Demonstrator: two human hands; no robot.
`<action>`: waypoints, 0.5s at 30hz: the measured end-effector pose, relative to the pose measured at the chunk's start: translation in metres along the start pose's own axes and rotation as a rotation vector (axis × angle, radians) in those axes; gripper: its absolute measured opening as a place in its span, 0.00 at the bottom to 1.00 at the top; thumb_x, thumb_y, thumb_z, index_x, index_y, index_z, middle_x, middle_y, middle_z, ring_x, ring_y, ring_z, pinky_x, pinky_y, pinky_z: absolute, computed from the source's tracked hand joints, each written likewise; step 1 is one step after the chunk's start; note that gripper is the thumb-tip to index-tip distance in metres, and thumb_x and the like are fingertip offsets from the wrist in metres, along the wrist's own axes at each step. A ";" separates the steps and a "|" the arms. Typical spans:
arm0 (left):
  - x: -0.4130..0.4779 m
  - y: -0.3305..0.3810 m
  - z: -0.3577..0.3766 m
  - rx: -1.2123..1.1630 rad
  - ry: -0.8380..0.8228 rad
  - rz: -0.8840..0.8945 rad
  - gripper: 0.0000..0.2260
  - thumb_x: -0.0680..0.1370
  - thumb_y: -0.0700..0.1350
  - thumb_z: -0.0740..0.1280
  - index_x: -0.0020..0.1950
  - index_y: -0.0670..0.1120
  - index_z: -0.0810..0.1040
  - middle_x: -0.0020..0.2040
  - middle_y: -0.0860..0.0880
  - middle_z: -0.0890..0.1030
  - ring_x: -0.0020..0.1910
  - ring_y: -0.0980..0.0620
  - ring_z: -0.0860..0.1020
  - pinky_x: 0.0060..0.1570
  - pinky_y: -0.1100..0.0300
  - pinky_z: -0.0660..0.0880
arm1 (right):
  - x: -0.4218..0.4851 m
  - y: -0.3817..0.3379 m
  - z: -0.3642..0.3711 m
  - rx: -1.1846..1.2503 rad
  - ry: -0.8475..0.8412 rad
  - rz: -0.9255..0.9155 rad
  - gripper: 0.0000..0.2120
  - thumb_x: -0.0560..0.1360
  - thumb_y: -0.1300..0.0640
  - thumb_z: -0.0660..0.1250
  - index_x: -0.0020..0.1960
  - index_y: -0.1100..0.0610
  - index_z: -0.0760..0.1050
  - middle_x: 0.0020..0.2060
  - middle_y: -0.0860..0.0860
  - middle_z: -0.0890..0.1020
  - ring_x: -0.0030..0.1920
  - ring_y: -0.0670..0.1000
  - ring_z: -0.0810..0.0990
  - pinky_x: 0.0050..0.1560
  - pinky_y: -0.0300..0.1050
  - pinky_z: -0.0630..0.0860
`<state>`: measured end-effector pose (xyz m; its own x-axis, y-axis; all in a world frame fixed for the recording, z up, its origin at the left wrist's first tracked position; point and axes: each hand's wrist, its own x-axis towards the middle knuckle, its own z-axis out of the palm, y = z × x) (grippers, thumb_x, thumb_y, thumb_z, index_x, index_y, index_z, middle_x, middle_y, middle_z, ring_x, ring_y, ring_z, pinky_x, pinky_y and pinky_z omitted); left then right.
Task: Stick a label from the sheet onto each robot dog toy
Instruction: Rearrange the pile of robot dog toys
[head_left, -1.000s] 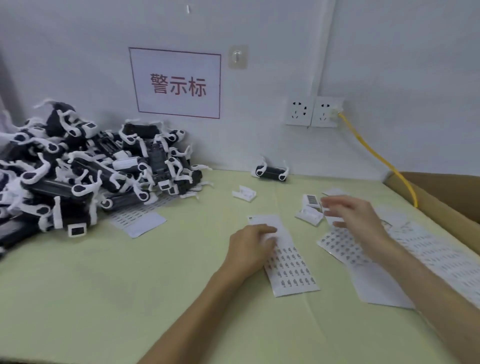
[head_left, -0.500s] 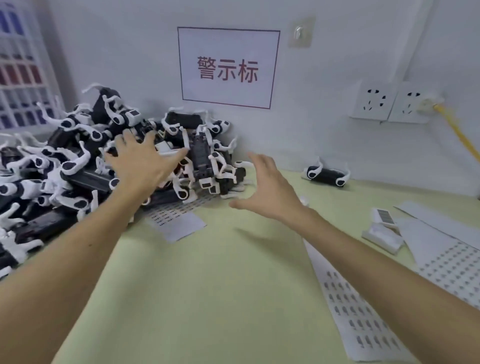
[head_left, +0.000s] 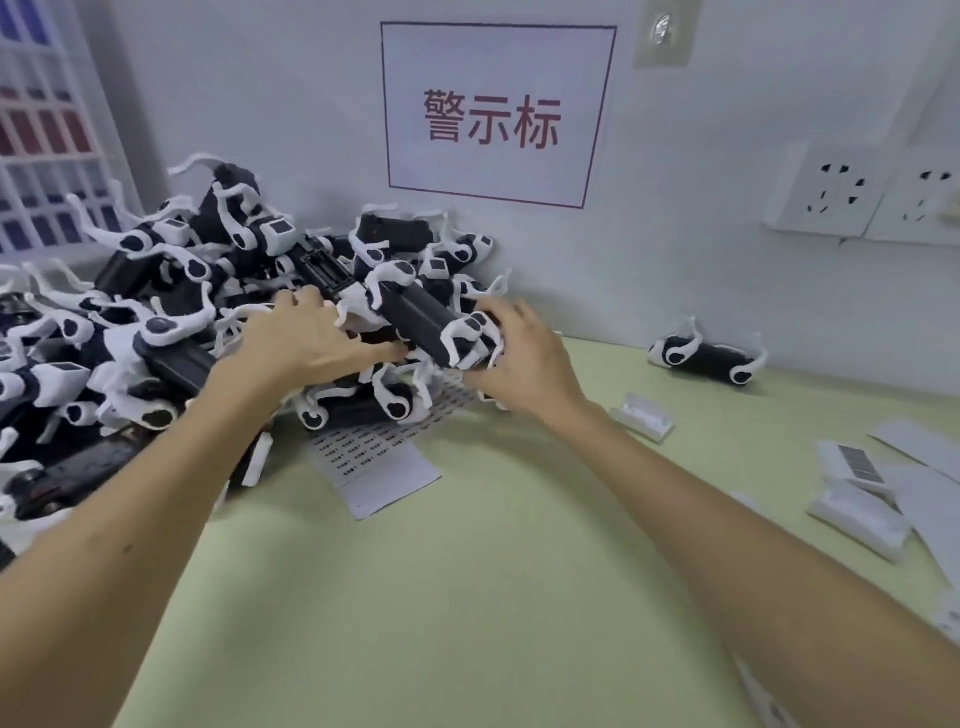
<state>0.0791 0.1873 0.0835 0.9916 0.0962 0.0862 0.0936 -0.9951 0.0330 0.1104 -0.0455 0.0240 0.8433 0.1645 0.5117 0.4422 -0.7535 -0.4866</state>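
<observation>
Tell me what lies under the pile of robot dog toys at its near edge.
A printed label sheet pokes out from beneath the pile of robot dog toys onto the green table. Its far part is covered by toys, so how far it reaches cannot be seen.

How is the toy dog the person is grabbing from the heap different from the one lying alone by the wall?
The grabbed toy dog is held at one end by the right hand, its body slanting up out of the pile; the lone toy dog lies flat on the table, untouched.
The grabbed one is crowded by other toys; the lone one sits apart, below the wall sockets.
Both have black bodies and white legs.
</observation>
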 end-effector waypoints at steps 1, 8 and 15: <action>-0.003 0.004 0.001 0.004 0.010 0.005 0.58 0.62 0.84 0.48 0.81 0.48 0.66 0.80 0.39 0.63 0.78 0.36 0.60 0.72 0.36 0.64 | -0.004 0.004 -0.006 -0.008 -0.005 -0.006 0.35 0.64 0.50 0.78 0.69 0.46 0.72 0.55 0.49 0.76 0.52 0.57 0.79 0.47 0.47 0.73; -0.025 0.048 0.009 -0.082 0.092 0.111 0.41 0.71 0.78 0.60 0.66 0.46 0.78 0.70 0.39 0.69 0.71 0.36 0.66 0.62 0.41 0.69 | -0.041 0.024 -0.043 -0.001 0.079 0.056 0.33 0.62 0.53 0.76 0.66 0.46 0.74 0.53 0.48 0.74 0.50 0.55 0.79 0.47 0.48 0.75; -0.058 0.112 0.020 -0.277 0.146 0.228 0.26 0.75 0.71 0.64 0.50 0.48 0.73 0.66 0.40 0.67 0.65 0.34 0.69 0.56 0.43 0.73 | -0.082 0.052 -0.093 -0.015 0.158 0.120 0.28 0.63 0.53 0.74 0.63 0.48 0.75 0.53 0.50 0.77 0.51 0.54 0.78 0.48 0.50 0.75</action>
<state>0.0343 0.0694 0.0627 0.9593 -0.1048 0.2622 -0.1755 -0.9487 0.2628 0.0359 -0.1572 0.0225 0.8307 -0.0287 0.5560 0.3353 -0.7715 -0.5408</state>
